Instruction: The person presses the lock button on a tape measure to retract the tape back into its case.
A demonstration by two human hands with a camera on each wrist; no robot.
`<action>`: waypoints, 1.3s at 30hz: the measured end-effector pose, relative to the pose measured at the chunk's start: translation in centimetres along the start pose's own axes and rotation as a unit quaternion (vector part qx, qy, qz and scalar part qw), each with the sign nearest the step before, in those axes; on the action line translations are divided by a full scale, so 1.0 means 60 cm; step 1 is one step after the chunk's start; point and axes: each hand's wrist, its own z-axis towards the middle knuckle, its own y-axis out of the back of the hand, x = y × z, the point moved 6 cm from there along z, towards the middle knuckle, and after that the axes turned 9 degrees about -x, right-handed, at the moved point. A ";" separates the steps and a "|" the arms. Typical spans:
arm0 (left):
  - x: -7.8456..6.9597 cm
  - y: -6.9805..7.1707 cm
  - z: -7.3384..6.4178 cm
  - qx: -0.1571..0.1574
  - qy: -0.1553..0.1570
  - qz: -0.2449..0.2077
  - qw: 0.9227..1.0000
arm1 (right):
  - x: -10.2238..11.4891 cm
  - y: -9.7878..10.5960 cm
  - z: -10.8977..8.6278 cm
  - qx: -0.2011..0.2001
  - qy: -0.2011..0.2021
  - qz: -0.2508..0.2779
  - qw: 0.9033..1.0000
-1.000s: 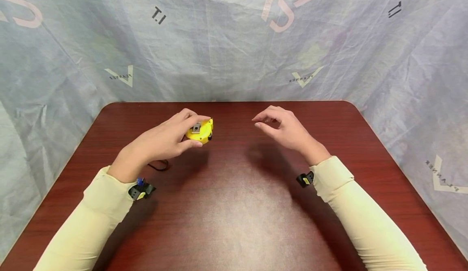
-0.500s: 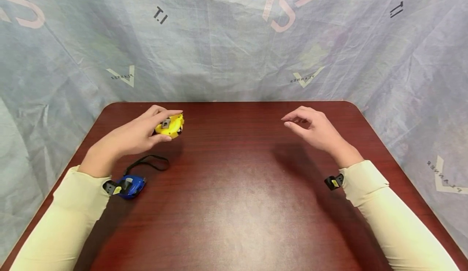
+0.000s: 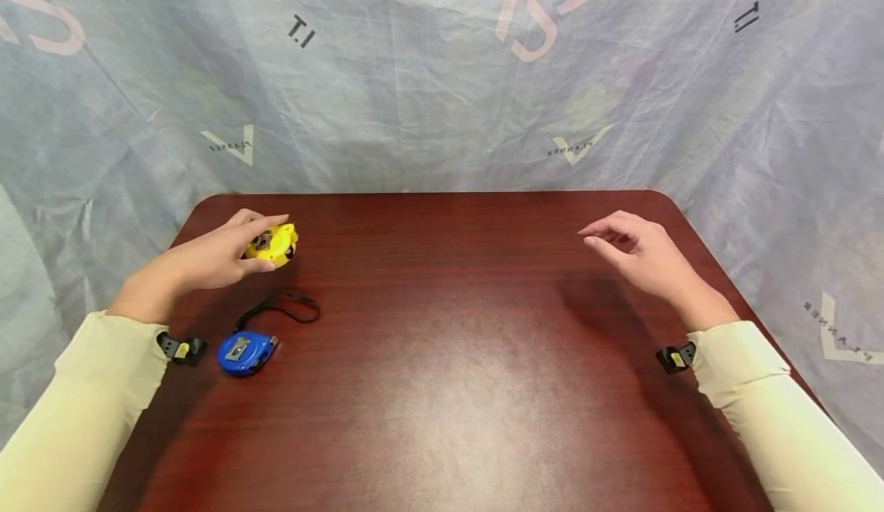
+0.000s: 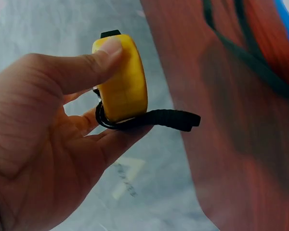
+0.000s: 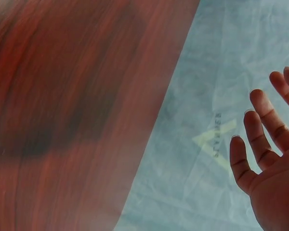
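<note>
My left hand (image 3: 214, 257) grips a yellow tape measure (image 3: 278, 246) between thumb and fingers, above the far left of the table. In the left wrist view the yellow tape measure (image 4: 123, 79) stands on edge in the grip, a black strap (image 4: 171, 119) hanging from it. A blue tape measure (image 3: 245, 352) lies on the table below that hand, its black cord (image 3: 279, 305) trailing to the back right. Over the right side of the table hovers my right hand (image 3: 642, 255), fingers loosely bent and holding nothing. The right wrist view shows the same hand (image 5: 274, 168) with its fingers spread.
A dark red wooden table (image 3: 442, 343) with rounded far corners spans the view. Behind it and along both sides hangs a grey printed cloth (image 3: 428, 74). Each wrist carries a small black camera, such as the right camera (image 3: 675, 358).
My left hand has carried the yellow tape measure to the left, uncovering the blue tape measure on the table. My right hand has moved to the right, holding nothing.
</note>
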 end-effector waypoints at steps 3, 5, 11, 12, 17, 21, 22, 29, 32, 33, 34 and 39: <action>0.023 -0.007 -0.003 0.012 0.012 0.000 1.000 | -0.008 0.010 -0.007 -0.001 -0.008 -0.009 1.000; 0.037 -0.012 -0.005 0.019 0.017 -0.002 1.000 | -0.013 0.015 -0.012 -0.003 -0.011 -0.011 1.000; 0.066 -0.026 -0.011 0.026 0.027 -0.015 0.999 | -0.020 0.025 -0.026 -0.011 -0.014 -0.015 1.000; 0.070 -0.030 -0.011 0.027 0.029 -0.015 0.999 | -0.022 0.026 -0.029 -0.013 -0.016 -0.015 1.000; 0.088 -0.046 -0.014 0.039 0.039 -0.014 0.998 | -0.030 0.029 -0.039 -0.019 -0.025 -0.014 0.999; 0.096 -0.052 -0.017 0.043 0.046 -0.011 0.998 | -0.036 0.031 -0.046 -0.025 -0.024 -0.009 0.999; 0.097 -0.054 -0.018 0.043 0.047 -0.012 0.998 | -0.037 0.032 -0.048 -0.027 -0.023 -0.007 0.999; 0.104 -0.059 -0.021 0.036 0.052 -0.022 0.998 | -0.040 0.034 -0.055 -0.029 -0.023 -0.006 0.999; 0.107 -0.059 -0.024 0.031 0.051 -0.023 0.998 | -0.041 0.032 -0.054 -0.026 -0.023 -0.008 0.999; 0.108 -0.060 -0.025 0.029 0.051 -0.023 0.998 | -0.041 0.031 -0.053 -0.026 -0.023 -0.008 0.999; 0.109 -0.059 -0.026 0.029 0.051 -0.023 0.998 | -0.041 0.031 -0.052 -0.026 -0.022 -0.008 0.999; 0.114 -0.060 -0.030 0.030 0.061 -0.026 0.997 | -0.038 0.025 -0.046 -0.023 -0.023 -0.004 0.999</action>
